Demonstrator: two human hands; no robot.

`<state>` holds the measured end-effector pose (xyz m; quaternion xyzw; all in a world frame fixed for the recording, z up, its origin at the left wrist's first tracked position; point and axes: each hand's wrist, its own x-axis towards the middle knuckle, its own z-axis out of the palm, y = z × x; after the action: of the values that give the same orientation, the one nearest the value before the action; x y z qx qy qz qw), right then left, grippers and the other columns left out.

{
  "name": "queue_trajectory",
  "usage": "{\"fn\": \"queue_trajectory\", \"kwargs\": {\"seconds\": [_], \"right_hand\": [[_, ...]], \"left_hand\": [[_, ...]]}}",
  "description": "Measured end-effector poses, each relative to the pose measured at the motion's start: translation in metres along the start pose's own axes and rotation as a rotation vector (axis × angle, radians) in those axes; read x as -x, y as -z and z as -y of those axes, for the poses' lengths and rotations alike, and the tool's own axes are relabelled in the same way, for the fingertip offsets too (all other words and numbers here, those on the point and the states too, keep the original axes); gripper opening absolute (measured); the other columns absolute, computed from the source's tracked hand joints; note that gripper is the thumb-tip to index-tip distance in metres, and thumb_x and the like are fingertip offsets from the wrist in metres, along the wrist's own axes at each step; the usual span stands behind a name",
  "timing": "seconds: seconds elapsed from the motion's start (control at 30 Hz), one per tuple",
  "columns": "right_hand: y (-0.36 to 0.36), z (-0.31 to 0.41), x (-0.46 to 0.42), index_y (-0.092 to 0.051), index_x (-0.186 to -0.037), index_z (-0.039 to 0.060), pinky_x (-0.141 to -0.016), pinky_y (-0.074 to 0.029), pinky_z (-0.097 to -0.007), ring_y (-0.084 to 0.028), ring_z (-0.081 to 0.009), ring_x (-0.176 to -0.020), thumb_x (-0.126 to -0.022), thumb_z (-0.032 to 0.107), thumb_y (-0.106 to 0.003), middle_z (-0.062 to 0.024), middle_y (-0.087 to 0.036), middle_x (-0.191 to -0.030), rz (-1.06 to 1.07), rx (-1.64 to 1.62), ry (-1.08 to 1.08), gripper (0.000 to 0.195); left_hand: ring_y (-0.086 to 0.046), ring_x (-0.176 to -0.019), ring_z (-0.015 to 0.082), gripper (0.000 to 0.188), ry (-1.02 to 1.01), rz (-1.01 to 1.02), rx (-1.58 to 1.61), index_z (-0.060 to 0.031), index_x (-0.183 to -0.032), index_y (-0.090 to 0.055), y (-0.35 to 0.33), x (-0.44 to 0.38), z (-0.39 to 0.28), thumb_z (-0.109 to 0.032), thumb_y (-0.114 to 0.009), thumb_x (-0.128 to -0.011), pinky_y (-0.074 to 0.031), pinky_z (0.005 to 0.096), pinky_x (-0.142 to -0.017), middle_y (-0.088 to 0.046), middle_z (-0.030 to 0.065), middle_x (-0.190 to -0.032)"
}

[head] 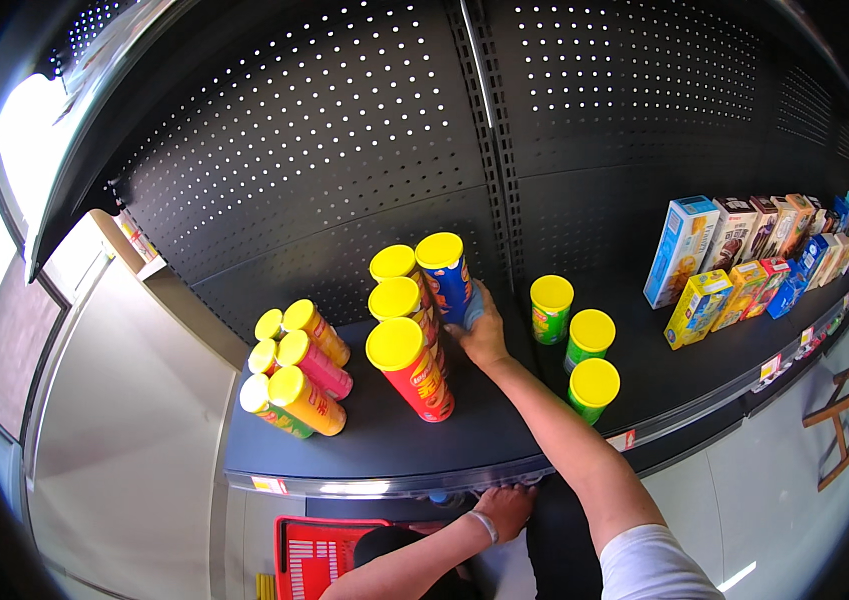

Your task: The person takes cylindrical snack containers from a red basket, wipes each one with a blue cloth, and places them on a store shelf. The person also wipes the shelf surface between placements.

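My right hand (486, 336) reaches onto the dark shelf (379, 450) and grips the lower side of a blue chip canister (451, 289) with a yellow lid. Something pale blue shows between palm and canister, too hidden to name. Left of it, a row of red Lay's canisters (424, 386) runs from back to front. Below the shelf's front edge is my left hand (505, 514), a band on its wrist; its fingers are partly hidden, and whether they hold anything cannot be told.
Several mixed canisters (316, 364) stand at the shelf's left end. Green canisters (591, 334) are to the right, then snack boxes (683, 251). A red basket (312, 559) sits below, with a wooden stool (848, 420) at far right. A perforated panel (334, 120) backs the shelf.
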<state>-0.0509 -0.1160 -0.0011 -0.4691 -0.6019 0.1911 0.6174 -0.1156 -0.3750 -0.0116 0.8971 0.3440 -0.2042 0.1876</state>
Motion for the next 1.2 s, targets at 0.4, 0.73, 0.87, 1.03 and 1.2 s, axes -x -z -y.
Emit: {"fn": "queue_trajectory", "kwargs": {"seconds": [0.4,0.73,0.87,1.03,1.2], "right_hand": [[0.014,-0.005,0.014,-0.038,-0.146,-0.0021,-0.11,-0.043,-0.0435,-0.052,-0.0431,-0.129,-0.074,-0.002,-0.077,-0.0252,-0.052,-0.14,0.026,0.13,-0.046,0.081],[0.05,0.009,0.048,-0.045,-0.141,-0.0038,-0.1,-0.048,-0.0455,-0.057,-0.0453,-0.119,-0.081,-0.009,-0.055,-0.0288,-0.059,-0.129,0.109,0.316,-0.108,0.061],[0.072,0.037,0.072,-0.046,-0.141,-0.0026,-0.1,-0.048,-0.0468,-0.058,-0.0447,-0.118,-0.081,-0.008,-0.052,-0.028,-0.058,-0.131,0.341,0.502,-0.1,0.061],[0.107,0.067,0.12,-0.055,-0.139,0.0121,-0.097,-0.05,-0.0493,-0.052,-0.0449,-0.127,-0.089,0.011,-0.055,-0.0303,-0.05,-0.139,0.756,0.947,0.267,0.05],[0.137,0.087,0.154,-0.065,-0.127,0.0105,-0.094,-0.049,-0.0482,-0.057,-0.0417,-0.12,-0.089,0.013,-0.056,-0.0285,-0.056,-0.131,0.755,0.868,0.377,0.039]], "left_hand": [[-0.064,-0.107,0.036,0.056,0.023,-0.096,-0.053,-0.0012,-0.136,-0.048,0.0,0.008,-0.012,-0.024,-0.066,-0.087,-0.051,0.0461,-0.092,-0.062,0.0212,-0.116],[-0.067,-0.104,0.0357,0.052,-0.051,-0.114,0.0,-0.004,-0.128,-0.052,0.007,0.018,-0.043,-0.03,-0.071,-0.087,-0.053,0.0464,-0.087,-0.065,0.0189,-0.113],[-0.067,-0.107,0.0365,0.052,-0.052,-0.08,0.009,-0.0041,-0.126,-0.052,0.01,0.013,-0.054,-0.031,-0.074,-0.086,-0.053,0.0485,-0.087,-0.066,0.0195,-0.112],[-0.067,-0.107,0.0364,0.053,-0.021,-0.098,0.003,-0.0031,-0.126,-0.052,0.006,0.01,-0.07,-0.031,-0.073,-0.086,-0.053,0.0487,-0.087,-0.066,0.0205,-0.114],[-0.063,-0.112,0.0339,0.056,-0.077,-0.31,0.083,-0.0021,-0.132,-0.05,-0.011,0.042,-0.099,-0.027,-0.072,-0.087,-0.049,0.0448,-0.095,-0.063,0.0178,-0.121]]}}
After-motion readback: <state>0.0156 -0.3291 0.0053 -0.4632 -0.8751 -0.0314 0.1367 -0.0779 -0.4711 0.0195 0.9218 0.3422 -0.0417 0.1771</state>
